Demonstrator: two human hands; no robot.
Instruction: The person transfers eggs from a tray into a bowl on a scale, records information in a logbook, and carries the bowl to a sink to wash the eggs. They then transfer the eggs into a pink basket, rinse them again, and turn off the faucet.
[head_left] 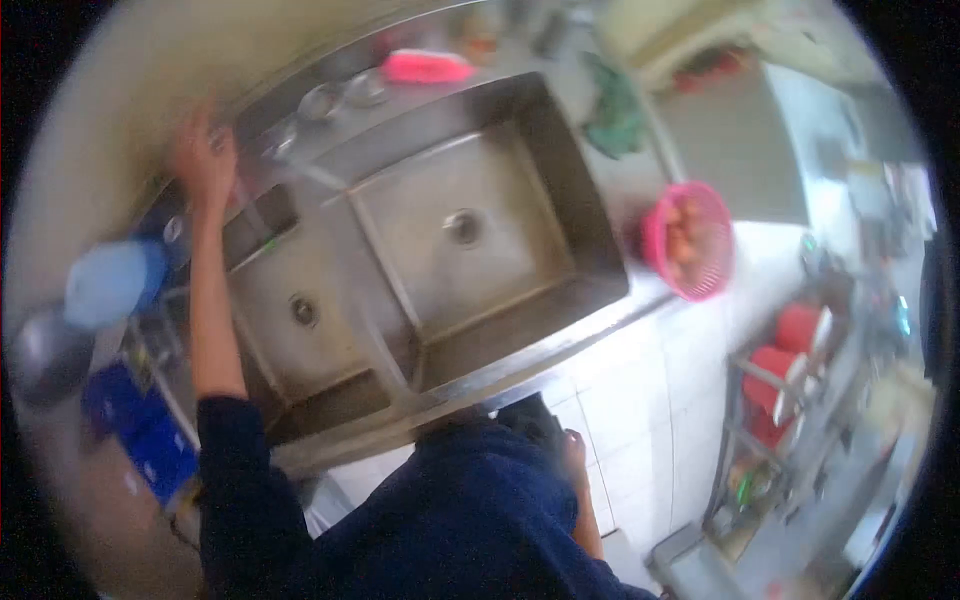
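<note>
My left hand point(207, 160) reaches past the back left corner of the double steel sink point(590, 270), up by the wall. Its fingers look apart, with nothing clearly in them, though the picture is blurred there. Below the forearm is the sink's smaller left basin, with its drain point(304, 309) showing. Low beside my body hangs my right hand point(575, 452), next to something black point(533, 420); its fingers are mostly hidden. Both basins hold no visible dishes.
A pink basket point(655, 238) of round brownish things stands on the right counter, near a green cloth point(613, 110). A bright pink item point(427, 67) lies behind the sink. At left are a light blue container point(115, 285) and blue crate point(150, 430). Red containers point(775, 380) fill a rack.
</note>
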